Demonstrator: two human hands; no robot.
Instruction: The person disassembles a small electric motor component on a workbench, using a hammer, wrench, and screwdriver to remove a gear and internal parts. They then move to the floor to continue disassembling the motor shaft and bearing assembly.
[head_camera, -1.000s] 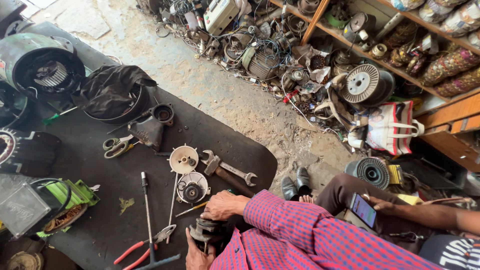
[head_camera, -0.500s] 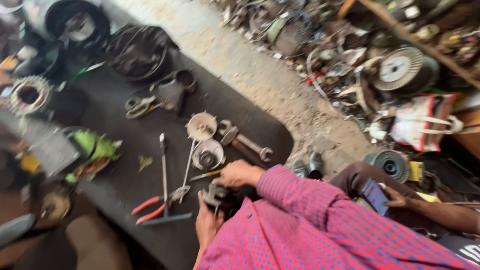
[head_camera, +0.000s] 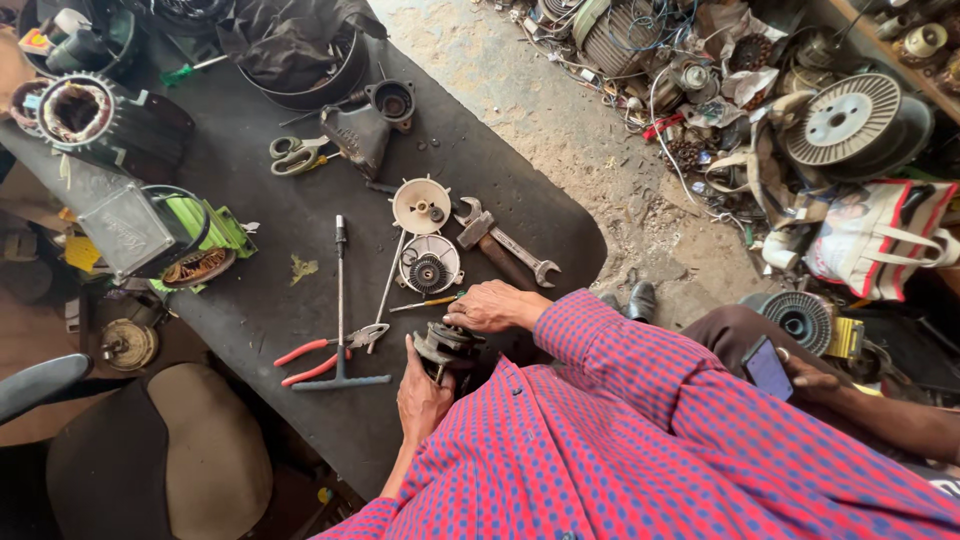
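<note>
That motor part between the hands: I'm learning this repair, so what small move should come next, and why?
Probably pick up the small screwdriver with the right hand. The left hand already steadies the round motor part from below, the right hand's fingertips rest on its top, and that tool lies on the black mat just beside them. What needs loosening is hidden.

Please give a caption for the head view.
Both hands, left hand and right hand, grip a small motor part on a dark table.

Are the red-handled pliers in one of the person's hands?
No, the red-handled pliers lie on the black mat, apart from the left hand and the right hand, which both hold the motor part.
</note>
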